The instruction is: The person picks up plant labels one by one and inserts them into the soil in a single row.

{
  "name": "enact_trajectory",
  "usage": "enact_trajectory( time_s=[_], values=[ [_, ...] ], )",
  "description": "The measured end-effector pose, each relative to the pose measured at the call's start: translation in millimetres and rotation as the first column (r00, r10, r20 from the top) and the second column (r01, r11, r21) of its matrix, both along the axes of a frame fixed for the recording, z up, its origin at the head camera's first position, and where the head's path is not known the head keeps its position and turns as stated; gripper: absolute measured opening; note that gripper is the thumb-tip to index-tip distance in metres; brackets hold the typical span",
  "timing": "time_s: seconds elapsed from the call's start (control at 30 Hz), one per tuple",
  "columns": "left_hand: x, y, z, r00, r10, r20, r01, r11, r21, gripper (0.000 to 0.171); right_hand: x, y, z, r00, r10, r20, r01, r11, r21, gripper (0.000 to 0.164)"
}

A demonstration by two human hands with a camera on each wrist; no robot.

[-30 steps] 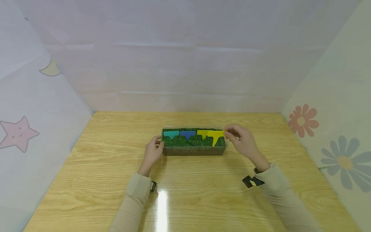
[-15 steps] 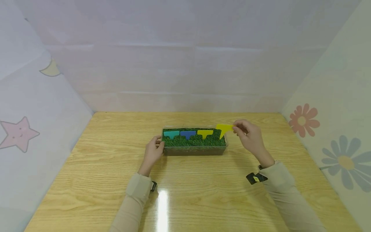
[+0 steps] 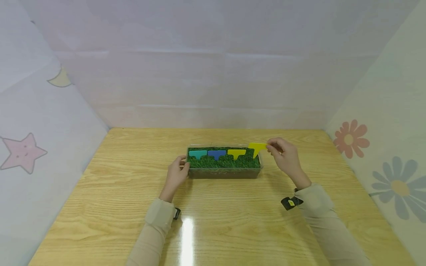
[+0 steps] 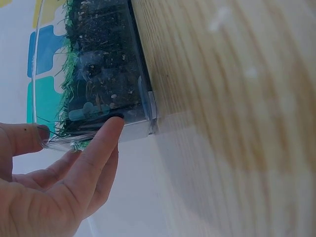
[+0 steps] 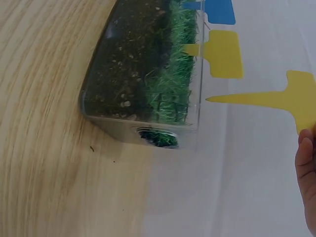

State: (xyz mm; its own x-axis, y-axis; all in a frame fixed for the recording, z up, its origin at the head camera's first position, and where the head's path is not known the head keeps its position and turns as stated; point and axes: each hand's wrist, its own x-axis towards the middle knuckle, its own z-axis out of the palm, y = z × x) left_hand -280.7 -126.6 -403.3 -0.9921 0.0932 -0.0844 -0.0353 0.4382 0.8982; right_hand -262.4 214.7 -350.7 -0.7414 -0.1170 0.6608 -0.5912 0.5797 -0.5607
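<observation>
A clear plastic planter box point(image 3: 223, 173) of dark soil and green grass stands on the table. My left hand point(image 3: 175, 175) grips its left end; in the left wrist view the thumb is at the rim and a finger point(image 4: 101, 148) lies along the wall. My right hand point(image 3: 287, 158) pinches a yellow T-shaped plant label point(image 3: 257, 146) by one end of its head. In the right wrist view its pointed stem point(image 5: 242, 98) is outside the box, above the rim. A teal label point(image 3: 198, 153), a blue label point(image 3: 216, 154) and another yellow label point(image 3: 236, 153) stand upright in the grass.
The wooden table point(image 3: 226, 221) extends around the box on all sides. Behind it rises a pale wall point(image 3: 213, 88), with decorated side walls at left and right. A few dark specks point(image 5: 92, 148) lie on the table near the box's right end.
My right hand has lifted the yellow label up and to the right, off the front of the planted yellow one, then stayed nearly still. The left hand has kept its place on the box.
</observation>
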Motion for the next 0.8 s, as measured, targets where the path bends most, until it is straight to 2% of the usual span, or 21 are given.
enact_trajectory(
  time_s=[0.13,0.33,0.53,0.8],
  values=[
    [-0.2,0,-0.3,1.000,-0.004,-0.012,0.003,1.000,-0.015,0.036,-8.3,6,-14.6,1.000,-0.014,0.018,0.014,1.000,0.004,0.010],
    [-0.5,0,-0.9,1.000,-0.007,-0.004,0.007,1.000,-0.009,0.036,-13.8,8,-28.0,0.999,-0.022,0.044,0.023,1.000,-0.018,0.008],
    [-0.3,0,-0.7,1.000,0.002,0.006,-0.002,1.000,-0.003,0.036,-16.1,10,-38.0,0.997,-0.009,0.082,0.013,0.998,-0.054,0.009],
    [-0.8,0,-0.8,1.000,0.008,0.014,-0.008,1.000,0.014,0.036,-16.2,10,-44.8,0.996,-0.012,0.090,0.012,1.000,-0.006,0.010]
  ],
)
